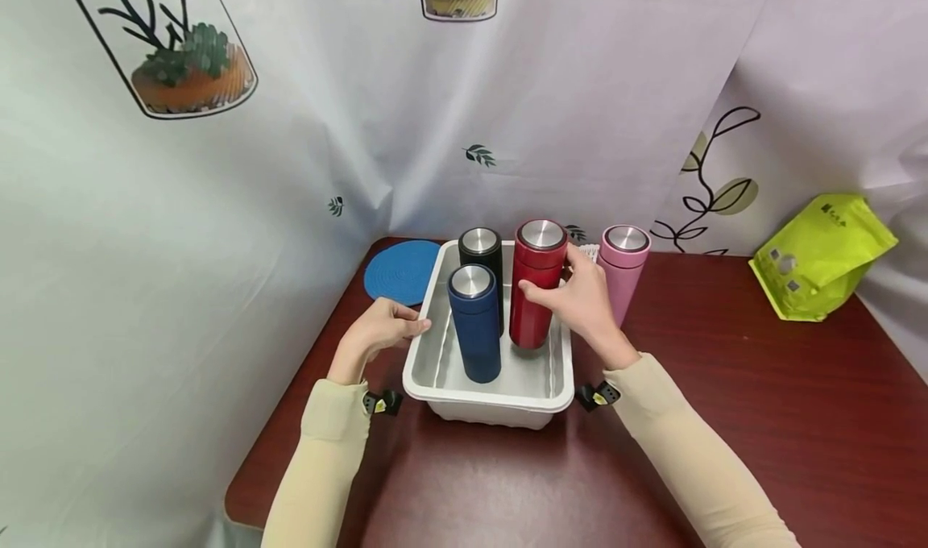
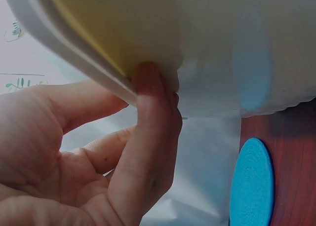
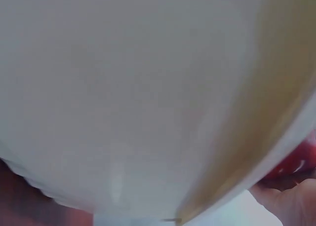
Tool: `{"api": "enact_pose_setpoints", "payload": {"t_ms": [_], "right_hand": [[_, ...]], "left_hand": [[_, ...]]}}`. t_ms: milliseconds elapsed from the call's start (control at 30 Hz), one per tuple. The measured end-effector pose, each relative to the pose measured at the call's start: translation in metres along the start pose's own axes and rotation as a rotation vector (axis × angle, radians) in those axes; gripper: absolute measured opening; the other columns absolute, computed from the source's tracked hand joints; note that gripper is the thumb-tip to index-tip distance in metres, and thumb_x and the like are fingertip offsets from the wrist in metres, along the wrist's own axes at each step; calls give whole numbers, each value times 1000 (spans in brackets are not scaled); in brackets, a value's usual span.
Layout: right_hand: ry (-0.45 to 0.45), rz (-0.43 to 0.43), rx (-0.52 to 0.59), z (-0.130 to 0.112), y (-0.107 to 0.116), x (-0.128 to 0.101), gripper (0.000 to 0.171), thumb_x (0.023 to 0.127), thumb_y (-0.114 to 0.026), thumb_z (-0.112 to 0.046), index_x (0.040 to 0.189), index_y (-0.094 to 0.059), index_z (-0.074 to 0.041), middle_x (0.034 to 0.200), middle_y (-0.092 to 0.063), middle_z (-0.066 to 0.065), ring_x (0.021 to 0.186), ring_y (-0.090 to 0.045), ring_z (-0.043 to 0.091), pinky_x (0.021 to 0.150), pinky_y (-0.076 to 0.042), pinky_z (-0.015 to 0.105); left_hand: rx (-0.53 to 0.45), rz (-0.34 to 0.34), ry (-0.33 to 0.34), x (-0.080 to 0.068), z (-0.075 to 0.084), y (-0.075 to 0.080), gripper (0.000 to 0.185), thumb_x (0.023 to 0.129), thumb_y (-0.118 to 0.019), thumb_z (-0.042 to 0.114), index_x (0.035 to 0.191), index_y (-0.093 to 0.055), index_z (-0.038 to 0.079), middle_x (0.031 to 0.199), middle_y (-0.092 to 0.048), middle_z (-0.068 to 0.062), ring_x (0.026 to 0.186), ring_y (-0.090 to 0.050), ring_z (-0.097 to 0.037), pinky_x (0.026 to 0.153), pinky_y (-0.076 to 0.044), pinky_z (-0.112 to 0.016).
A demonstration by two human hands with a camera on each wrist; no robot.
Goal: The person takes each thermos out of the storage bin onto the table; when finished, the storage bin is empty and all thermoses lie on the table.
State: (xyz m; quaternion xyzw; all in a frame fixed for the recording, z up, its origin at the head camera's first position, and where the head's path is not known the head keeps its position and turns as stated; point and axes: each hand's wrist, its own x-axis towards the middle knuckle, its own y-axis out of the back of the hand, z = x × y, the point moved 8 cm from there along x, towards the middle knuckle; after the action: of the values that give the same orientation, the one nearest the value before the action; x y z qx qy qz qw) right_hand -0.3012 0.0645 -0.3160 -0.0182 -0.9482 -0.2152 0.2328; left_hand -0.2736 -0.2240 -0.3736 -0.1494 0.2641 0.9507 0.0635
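My left hand (image 1: pixel 384 328) pinches the left rim of a white plastic tub (image 1: pixel 500 404), thumb inside and fingers beneath the lip, as the left wrist view shows close up. With my right hand (image 1: pixel 580 294) I grip a red thermos bottle (image 1: pixel 535 306) that stands upright in the tub's right half. A blue thermos bottle (image 1: pixel 476 330) stands in the tub near its front left, and a black thermos bottle (image 1: pixel 482 242) behind it. Just outside the tub, beyond my right hand, is a pink thermos bottle (image 1: pixel 625 266). The tub's outer wall (image 3: pixel 128 97) fills most of the right wrist view.
A round blue woven mat (image 1: pixel 402 272) lies at the table's back left. On the right, a lime-green bag (image 1: pixel 822 258) leans near the curtain. The dark red-brown table (image 1: pixel 725 387) meets a white printed curtain (image 1: pixel 290 169) behind and on the left.
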Motion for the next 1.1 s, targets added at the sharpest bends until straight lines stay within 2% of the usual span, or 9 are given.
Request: {"api": "enact_pose_setpoints", "payload": {"t_ms": [333,533,833,1100], "right_hand": [[91,58,3,-31,18,-4,52,73,-85,-17,118,-62,-6,105,-69,9,88,-66,19,75,-61,40],[106,67,87,-42,27,-6,54,73,-85,-14,121,-61,-6,109,-67,8,96,-64,18,79,-60,43],[174,120,110,-56,44,-9,53,74,-83,-12,122,-61,-6,111,-68,4,95,-63,13,77,-57,22],[227,193,162,-72,61,-14,49,74,-81,-5,119,-64,-4,108,-68,6,91,-64,12,72,-57,19]], "left_hand": [[27,14,-10,0,1,1,42,92,-68,14,124,-60,-12,123,-61,-29,98,-70,-35,90,-55,-51],[16,9,-12,2,-1,0,43,92,-69,16,124,-60,-12,122,-62,-29,103,-68,-39,90,-55,-51],[8,4,-6,3,-1,1,44,93,-68,16,126,-59,-11,124,-61,-29,105,-67,-40,92,-53,-52],[-19,-10,-2,2,-1,-1,44,92,-68,15,126,-59,-12,125,-60,-30,108,-65,-42,93,-53,-53]]}}
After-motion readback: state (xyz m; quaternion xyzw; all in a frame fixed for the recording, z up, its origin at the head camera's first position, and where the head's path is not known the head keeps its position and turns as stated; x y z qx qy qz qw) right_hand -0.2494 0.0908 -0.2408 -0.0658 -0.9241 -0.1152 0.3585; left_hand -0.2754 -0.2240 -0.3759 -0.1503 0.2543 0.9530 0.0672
